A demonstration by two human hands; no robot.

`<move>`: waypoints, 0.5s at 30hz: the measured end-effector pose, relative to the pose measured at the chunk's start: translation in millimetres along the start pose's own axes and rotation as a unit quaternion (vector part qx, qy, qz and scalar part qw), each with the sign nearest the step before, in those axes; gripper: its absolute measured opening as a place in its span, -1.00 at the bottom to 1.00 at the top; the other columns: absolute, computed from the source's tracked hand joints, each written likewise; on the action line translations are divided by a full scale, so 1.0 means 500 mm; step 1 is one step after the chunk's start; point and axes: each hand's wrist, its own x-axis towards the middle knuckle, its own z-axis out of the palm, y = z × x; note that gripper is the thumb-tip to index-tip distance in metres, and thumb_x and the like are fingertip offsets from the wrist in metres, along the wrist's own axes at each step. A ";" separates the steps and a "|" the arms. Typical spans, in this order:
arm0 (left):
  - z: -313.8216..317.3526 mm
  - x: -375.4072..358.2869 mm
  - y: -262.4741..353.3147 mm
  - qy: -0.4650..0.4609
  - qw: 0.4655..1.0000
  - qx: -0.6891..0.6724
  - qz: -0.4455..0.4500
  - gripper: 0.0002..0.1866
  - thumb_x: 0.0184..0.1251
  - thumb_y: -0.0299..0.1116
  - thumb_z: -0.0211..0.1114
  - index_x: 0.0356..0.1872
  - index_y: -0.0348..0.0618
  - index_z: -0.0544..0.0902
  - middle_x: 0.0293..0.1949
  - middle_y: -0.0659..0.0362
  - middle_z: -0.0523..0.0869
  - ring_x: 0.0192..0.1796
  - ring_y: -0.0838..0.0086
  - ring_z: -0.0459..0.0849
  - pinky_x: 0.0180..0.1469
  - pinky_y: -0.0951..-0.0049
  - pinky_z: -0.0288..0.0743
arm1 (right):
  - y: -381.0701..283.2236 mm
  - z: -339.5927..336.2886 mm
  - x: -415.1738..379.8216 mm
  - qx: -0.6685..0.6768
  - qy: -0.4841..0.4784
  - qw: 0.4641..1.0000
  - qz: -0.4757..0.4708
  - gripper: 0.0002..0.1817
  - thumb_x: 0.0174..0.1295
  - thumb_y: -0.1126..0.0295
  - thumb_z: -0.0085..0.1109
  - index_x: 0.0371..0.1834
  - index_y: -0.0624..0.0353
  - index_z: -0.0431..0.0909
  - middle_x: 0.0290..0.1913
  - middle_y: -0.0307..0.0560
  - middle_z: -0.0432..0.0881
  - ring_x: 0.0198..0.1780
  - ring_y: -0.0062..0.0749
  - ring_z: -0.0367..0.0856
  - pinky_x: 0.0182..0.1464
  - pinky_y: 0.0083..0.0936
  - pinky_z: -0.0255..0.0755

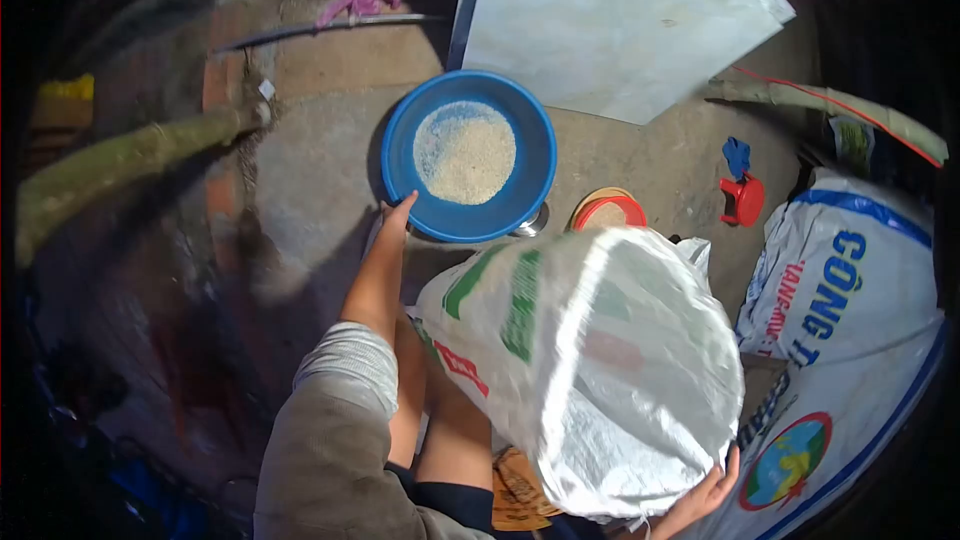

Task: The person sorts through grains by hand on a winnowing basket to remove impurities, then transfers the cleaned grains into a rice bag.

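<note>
A round blue basin (398, 108) stands on the concrete floor in front of me, with pale grain (472, 155) spread over its bottom. My left hand (398, 212) grips the basin's near-left rim, thumb on top and the other fingers mostly hidden. A white woven sack (500, 325) with green and red print lies across my lap, its wide mouth facing right. At the lower right edge of that mouth, my right hand (708, 500) is closed on the sack's rim. What lies deep in the sack cannot be made out.
Red and tan round containers (612, 210) sit beyond the sack. A small red stool (742, 200) is farther right, near a large printed sack (850, 270). A metal sheet (600, 20) stands behind the basin. Bamboo poles (130, 165) flank the floor.
</note>
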 end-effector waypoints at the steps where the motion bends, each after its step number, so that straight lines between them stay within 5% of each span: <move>1: 0.013 0.009 -0.014 0.070 0.997 0.030 0.029 -0.21 0.07 -0.17 0.42 0.28 -0.19 0.23 0.21 -0.03 0.37 0.13 0.17 0.51 0.03 0.13 0.49 | 0.000 0.006 0.002 -0.021 -0.003 0.999 -0.032 -0.59 0.33 0.51 -0.18 0.25 0.34 0.31 0.23 -0.02 0.38 0.19 -0.40 0.37 0.23 -0.50 0.19; 2: 0.018 0.030 -0.033 0.137 0.987 0.066 0.056 -0.30 0.09 -0.27 0.42 0.22 -0.21 0.29 0.11 -0.03 0.50 0.09 0.20 0.55 0.03 0.12 0.49 | -0.017 0.030 -0.017 -0.089 0.033 0.995 -0.033 -0.59 0.30 0.41 0.00 0.17 0.43 0.38 0.17 0.18 0.45 0.19 -0.14 0.41 0.24 -0.32 0.24; 3: 0.000 0.085 -0.071 0.140 0.987 0.062 0.046 -0.30 0.09 -0.27 0.42 0.22 -0.21 0.29 0.11 -0.03 0.50 0.09 0.20 0.55 0.03 0.12 0.49 | -0.012 0.043 -0.016 -0.123 0.014 0.983 -0.132 -0.50 0.35 0.20 -0.01 0.15 0.46 0.38 0.15 0.22 0.46 0.19 -0.10 0.43 0.22 -0.32 0.29; 5: -0.033 0.114 -0.099 -0.031 0.997 0.054 -0.045 -0.47 0.10 -0.36 0.36 0.12 -0.16 0.40 0.01 0.01 0.58 0.02 0.24 0.60 -0.08 0.22 0.57 | 0.013 0.030 -0.005 -0.095 -0.050 0.992 -0.064 -0.58 0.34 0.51 -0.20 0.26 0.35 0.29 0.31 -0.01 0.31 0.31 -0.37 0.25 0.31 -0.48 0.07; 6: -0.029 0.085 -0.095 -0.108 0.984 0.060 -0.128 -0.49 0.06 -0.40 0.31 0.11 -0.09 0.45 0.04 -0.02 0.55 0.06 0.17 0.55 -0.10 0.19 0.56 | 0.030 0.026 0.003 -0.089 -0.073 0.992 -0.052 -0.56 0.34 0.49 -0.19 0.28 0.36 0.26 0.31 -0.01 0.31 0.33 -0.36 0.23 0.33 -0.48 0.04; 9: -0.001 -0.041 -0.037 -0.082 0.978 0.131 -0.141 -0.52 -0.01 -0.40 0.28 0.05 -0.09 0.49 -0.01 0.00 0.56 -0.01 0.16 0.57 -0.16 0.15 0.56 | 0.094 -0.004 0.012 -0.056 -0.033 0.998 -0.006 -0.59 0.34 0.47 -0.11 0.24 0.36 0.30 0.15 -0.05 0.44 0.15 -0.41 0.39 0.22 -0.52 0.19; 11: -0.018 -0.174 0.033 -0.058 0.984 0.140 -0.089 -0.50 -0.05 -0.39 0.27 0.04 -0.11 0.49 -0.04 0.00 0.56 -0.04 0.16 0.57 -0.20 0.13 0.55 | 0.044 0.021 -0.001 0.007 -0.042 0.998 0.041 -0.68 0.36 0.40 -0.02 0.10 0.36 0.37 -0.06 -0.06 0.54 -0.07 -0.51 0.47 -0.01 -0.60 0.32; 13: -0.058 -0.291 0.074 0.002 0.990 0.138 0.003 -0.44 -0.15 -0.35 0.27 0.04 -0.13 0.48 -0.10 0.01 0.54 -0.08 0.17 0.55 -0.29 0.11 0.51 | -0.002 0.014 -0.007 0.032 -0.074 0.997 0.008 -0.71 0.34 0.42 0.02 0.04 0.37 0.39 -0.11 -0.10 0.54 -0.12 -0.54 0.47 -0.04 -0.61 0.33; 15: -0.119 -0.432 0.144 0.003 0.986 0.150 0.074 -0.59 -0.11 -0.41 0.25 -0.11 -0.25 0.56 -0.26 0.09 0.61 -0.26 0.28 0.59 -0.28 0.29 0.47 | -0.039 0.000 -0.017 0.084 -0.073 0.992 0.058 -0.70 0.28 0.55 -0.01 0.07 0.37 0.36 -0.08 -0.04 0.49 -0.09 -0.48 0.47 0.00 -0.56 0.35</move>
